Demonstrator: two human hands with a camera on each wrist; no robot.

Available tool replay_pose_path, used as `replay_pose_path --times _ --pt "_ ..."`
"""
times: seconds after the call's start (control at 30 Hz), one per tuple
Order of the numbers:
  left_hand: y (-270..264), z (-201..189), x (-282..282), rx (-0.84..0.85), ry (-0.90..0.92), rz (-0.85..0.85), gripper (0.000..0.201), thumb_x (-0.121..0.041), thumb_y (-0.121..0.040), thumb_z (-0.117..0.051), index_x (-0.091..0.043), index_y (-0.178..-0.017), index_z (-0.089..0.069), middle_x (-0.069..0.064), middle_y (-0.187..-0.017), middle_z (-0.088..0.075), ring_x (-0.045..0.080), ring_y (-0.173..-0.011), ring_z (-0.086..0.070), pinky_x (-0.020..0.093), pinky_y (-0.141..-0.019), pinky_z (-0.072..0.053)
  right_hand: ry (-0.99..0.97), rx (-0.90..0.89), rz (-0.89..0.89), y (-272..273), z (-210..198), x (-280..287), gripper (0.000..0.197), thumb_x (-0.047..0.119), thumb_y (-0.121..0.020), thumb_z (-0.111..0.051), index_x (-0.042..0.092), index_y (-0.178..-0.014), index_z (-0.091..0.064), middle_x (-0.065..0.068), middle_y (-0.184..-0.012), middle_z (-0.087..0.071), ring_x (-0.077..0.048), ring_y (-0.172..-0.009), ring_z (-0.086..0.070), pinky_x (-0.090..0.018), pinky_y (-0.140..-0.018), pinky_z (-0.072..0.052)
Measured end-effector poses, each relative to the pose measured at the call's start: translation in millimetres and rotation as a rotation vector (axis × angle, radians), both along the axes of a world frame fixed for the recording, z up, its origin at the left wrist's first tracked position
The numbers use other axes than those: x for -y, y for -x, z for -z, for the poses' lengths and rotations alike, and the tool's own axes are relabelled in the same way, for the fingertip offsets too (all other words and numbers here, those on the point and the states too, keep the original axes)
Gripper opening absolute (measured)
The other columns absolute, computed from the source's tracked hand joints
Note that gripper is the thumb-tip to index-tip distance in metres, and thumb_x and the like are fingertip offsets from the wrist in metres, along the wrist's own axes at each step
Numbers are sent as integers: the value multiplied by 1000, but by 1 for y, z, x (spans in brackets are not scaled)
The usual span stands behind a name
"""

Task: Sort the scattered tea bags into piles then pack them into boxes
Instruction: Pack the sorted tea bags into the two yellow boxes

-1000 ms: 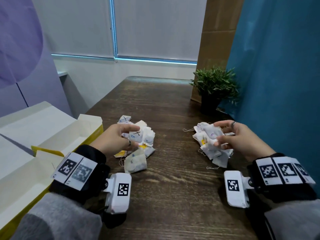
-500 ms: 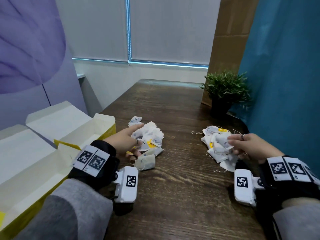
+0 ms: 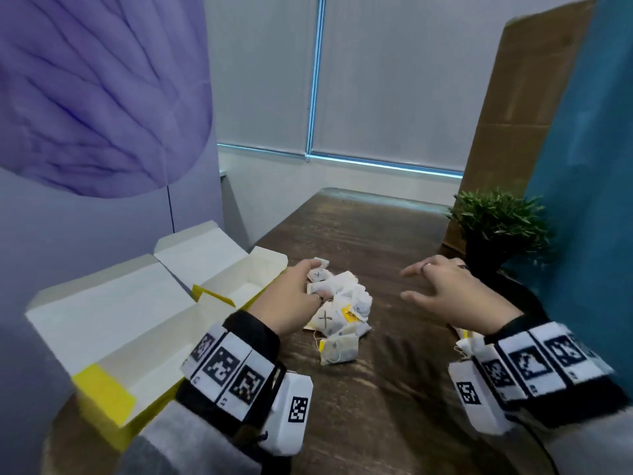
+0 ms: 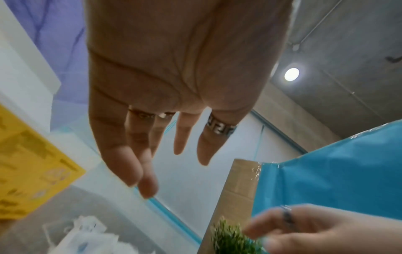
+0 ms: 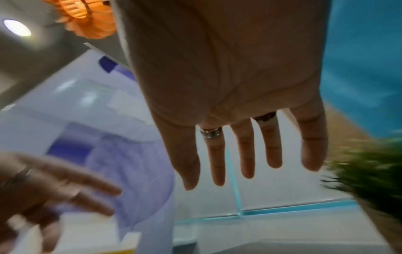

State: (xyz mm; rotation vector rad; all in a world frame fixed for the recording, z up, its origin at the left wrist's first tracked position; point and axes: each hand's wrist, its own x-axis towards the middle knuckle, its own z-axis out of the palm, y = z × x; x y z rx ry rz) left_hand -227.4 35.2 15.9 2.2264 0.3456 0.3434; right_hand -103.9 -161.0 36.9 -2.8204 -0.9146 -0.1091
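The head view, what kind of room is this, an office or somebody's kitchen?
Probably an office or meeting room, not a kitchen: a long dark wooden table runs to a window with pale roller blinds, a small green potted plant stands on it, and a blue partition lines the right side.

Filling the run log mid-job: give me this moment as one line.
phase: sorting | left hand: open, at tea bag pile | right hand: open, empty, above table | boxes: open, none packed visible

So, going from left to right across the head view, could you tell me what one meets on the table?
Open box → left hand → tea bag pile → right hand → potted plant.
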Motion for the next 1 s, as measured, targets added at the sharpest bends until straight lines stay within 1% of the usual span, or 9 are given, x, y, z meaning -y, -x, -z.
replay_pose_path --times 0.07,0.17,0.27,0.43,0.53,0.63,0.77,0.9,1.0 --pt "17 -3 -4 76 -15 -56 55 -21 -93 -53 -23 -143 -32 -1 -144 -41 10 -122 -45 10 -88 -29 90 69 -134 7 -7 -46 47 42 -89 -53 31 -133 -44 4 -139 -37 -22 -131 -28 -45 -107 -34" --pt "35 2 -11 157 50 -141 62 -22 -92 -54 -29 -145 -23 3 -148 -34 19 -134 -36 30 -108 -31 215 91 -331 10 -3 -114 55 33 -91 -51 27 -142 -33 5 -147 -30 -24 -135 -25 -47 -108 -34" --pt "44 9 -16 185 129 -185 67 -22 -90 -55 -30 -146 -19 3 -148 -31 21 -136 -31 37 -112 -29 357 44 -470 9 11 -167 60 23 -92 -52 30 -146 -26 5 -150 -26 -26 -137 -22 -49 -107 -35" --pt "50 17 -17 229 160 -143 72 -18 -89 -55 -30 -148 -14 -1 -151 -24 17 -140 -22 28 -110 -22 580 67 -447 3 29 -208 36 21 -86 -54 24 -122 -57 -5 -135 -46 -30 -127 -38 -53 -98 -40" --pt "50 17 -15 246 165 -115 74 -20 -89 -56 -30 -148 -12 -3 -153 -19 16 -142 -17 27 -111 -19 460 111 -416 3 20 -200 21 19 -84 -51 24 -99 -65 -8 -119 -56 -29 -109 -50 -48 -92 -46" --pt "49 18 -14 274 188 -134 77 -19 -90 -57 -28 -148 -8 -3 -155 -9 17 -143 -11 28 -112 -16 324 218 -404 0 1 -172 24 23 -92 -48 22 -113 -61 -4 -126 -53 -28 -117 -44 -43 -93 -45" --pt "48 16 -8 376 251 -155 82 -18 -87 -61 -29 -148 -6 -1 -154 -8 12 -143 -10 24 -110 -13 83 329 -300 7 -26 -126 24 34 -93 -49 24 -112 -60 6 -130 -52 -22 -124 -42 -41 -93 -42" --pt "41 0 8 397 413 -138 83 -36 -88 -59 -34 -148 -2 -2 -156 -5 17 -144 -13 33 -111 -19 5 444 -260 21 -41 -66 20 33 -93 -48 24 -108 -58 5 -122 -57 -22 -116 -50 -41 -92 -43" --pt "30 -18 23 429 599 -95 95 -56 -73 -60 -39 -147 -3 -1 -156 -7 18 -139 -22 34 -106 -26 -80 582 -315 33 -37 -24 11 23 -87 -60 20 -97 -64 1 -104 -65 -27 -101 -58 -42 -85 -46"
